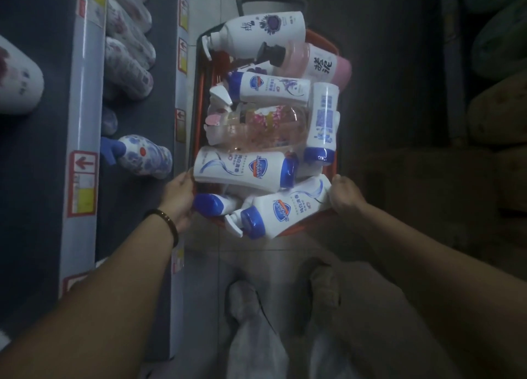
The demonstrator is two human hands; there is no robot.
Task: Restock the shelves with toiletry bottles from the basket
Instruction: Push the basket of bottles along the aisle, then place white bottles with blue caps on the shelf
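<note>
Orange plastic basket [200,93], heaped with white, blue-capped toiletry bottles [242,169] lying on their sides, is positioned in the aisle just right of the grey shelves [85,93]. Its near left corner is clasped by the left hand [179,196] and its near right corner by the right hand [346,196]. A blue-and-white patterned pump bottle [145,156] is seen on the shelf.

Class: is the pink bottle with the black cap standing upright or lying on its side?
Lying on its side: the pink bottle stretches across the basket, black cap pointing toward the shelves.
</note>
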